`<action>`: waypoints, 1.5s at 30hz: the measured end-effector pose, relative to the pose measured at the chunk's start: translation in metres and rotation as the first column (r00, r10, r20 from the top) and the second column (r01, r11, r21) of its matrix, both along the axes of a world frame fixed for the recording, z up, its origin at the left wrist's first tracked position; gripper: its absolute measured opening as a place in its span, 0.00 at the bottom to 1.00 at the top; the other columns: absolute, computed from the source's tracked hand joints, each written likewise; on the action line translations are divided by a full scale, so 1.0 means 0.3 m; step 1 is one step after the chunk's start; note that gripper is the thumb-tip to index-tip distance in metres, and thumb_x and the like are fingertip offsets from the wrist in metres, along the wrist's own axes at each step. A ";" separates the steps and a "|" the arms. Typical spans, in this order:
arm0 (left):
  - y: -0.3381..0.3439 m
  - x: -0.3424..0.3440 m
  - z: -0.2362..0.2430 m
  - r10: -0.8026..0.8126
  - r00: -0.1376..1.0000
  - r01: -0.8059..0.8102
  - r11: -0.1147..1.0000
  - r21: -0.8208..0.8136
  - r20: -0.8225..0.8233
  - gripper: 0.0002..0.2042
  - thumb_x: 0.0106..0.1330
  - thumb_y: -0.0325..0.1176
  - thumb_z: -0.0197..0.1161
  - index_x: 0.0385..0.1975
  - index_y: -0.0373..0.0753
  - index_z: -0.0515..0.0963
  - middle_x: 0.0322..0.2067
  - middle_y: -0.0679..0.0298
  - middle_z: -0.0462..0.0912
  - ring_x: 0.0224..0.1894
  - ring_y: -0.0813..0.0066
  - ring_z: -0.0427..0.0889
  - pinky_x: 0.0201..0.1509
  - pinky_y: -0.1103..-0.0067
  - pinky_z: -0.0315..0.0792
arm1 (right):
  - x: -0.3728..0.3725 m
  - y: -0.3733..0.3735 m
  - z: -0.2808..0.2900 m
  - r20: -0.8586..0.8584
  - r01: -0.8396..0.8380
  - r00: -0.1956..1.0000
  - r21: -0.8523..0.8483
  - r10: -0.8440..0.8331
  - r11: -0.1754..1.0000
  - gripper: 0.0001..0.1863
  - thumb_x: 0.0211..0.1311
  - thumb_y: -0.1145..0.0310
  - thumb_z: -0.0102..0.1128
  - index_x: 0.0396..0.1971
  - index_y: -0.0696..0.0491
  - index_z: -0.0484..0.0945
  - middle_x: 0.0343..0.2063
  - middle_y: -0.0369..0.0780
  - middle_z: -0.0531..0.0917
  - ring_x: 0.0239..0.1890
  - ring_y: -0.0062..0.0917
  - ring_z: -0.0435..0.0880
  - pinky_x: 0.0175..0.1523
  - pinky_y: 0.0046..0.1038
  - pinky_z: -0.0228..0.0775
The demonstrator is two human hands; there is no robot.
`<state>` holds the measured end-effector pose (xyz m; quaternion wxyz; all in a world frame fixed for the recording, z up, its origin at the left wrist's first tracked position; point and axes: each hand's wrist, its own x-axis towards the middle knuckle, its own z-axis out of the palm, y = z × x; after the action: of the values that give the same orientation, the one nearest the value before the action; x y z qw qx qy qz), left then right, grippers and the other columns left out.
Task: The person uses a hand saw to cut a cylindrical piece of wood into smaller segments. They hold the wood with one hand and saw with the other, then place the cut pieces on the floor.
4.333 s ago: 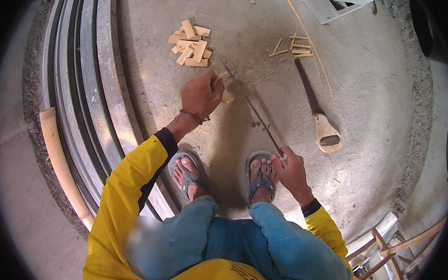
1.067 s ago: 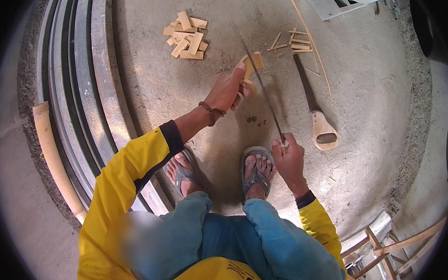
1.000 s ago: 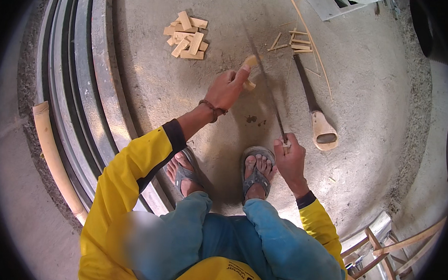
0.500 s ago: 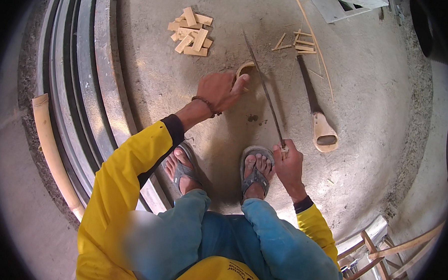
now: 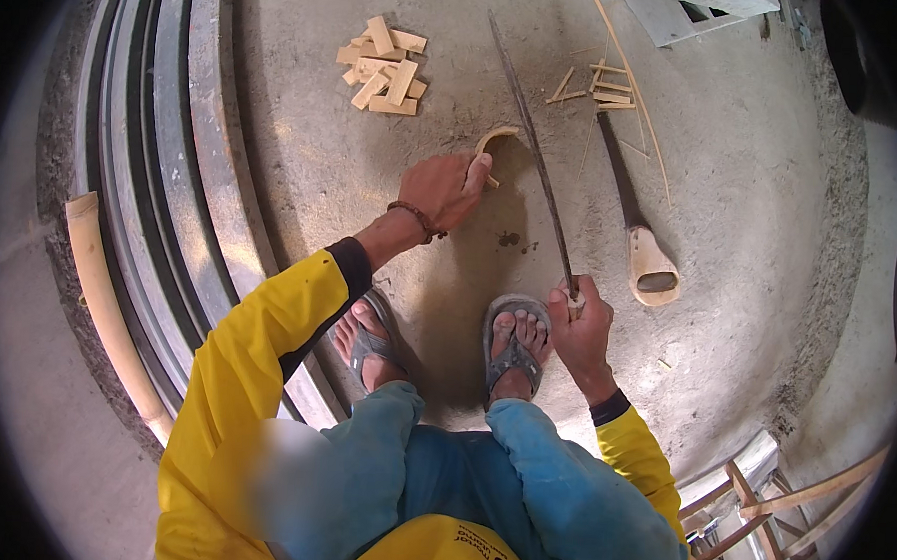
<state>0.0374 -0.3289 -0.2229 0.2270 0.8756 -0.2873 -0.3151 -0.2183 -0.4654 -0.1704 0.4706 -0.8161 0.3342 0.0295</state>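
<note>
My left hand [image 5: 441,188] is closed around a curved, pale piece of split bamboo [image 5: 499,134], held above the concrete floor. Part of the bamboo is hidden behind the fingers. At the right, my right hand [image 5: 583,326] grips the pale handle of a long, narrow knife [image 5: 533,144]. Its dark blade points away from me, angled slightly left, and passes to the right of the bamboo with a gap between them. Beyond my left hand, a pile of short, flat pale slats [image 5: 386,69] lies on the floor.
A handsaw [image 5: 654,264] with a wooden handle lies at right, near several thin sticks [image 5: 614,99] and a long strip [image 5: 632,78]. Long metal beams [image 5: 203,119] and a bamboo length [image 5: 117,316] line the left. Wooden framework [image 5: 758,524] stands lower right. My sandaled feet [image 5: 514,343] are below my hands.
The knife blade has moved farther out and right, away from the bamboo. The bamboo piece has tilted in my left hand, its curved end now turned to the right.
</note>
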 end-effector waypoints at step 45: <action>-0.077 0.043 0.042 0.003 0.989 -0.013 0.998 0.064 0.149 0.24 0.69 0.48 0.55 0.23 0.32 0.84 0.22 0.42 0.82 0.28 0.39 0.84 0.37 0.54 0.78 | 0.048 -0.031 -0.039 -0.022 -0.061 0.998 -0.023 0.061 0.998 0.12 0.71 0.64 0.61 0.39 0.58 0.78 0.19 0.46 0.82 0.22 0.40 0.86 0.30 0.38 0.74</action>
<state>0.0502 -0.3519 -0.2102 0.1777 0.9046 -0.2896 -0.2572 -0.2037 -0.4748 -0.1820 0.4563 -0.8309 0.3146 0.0488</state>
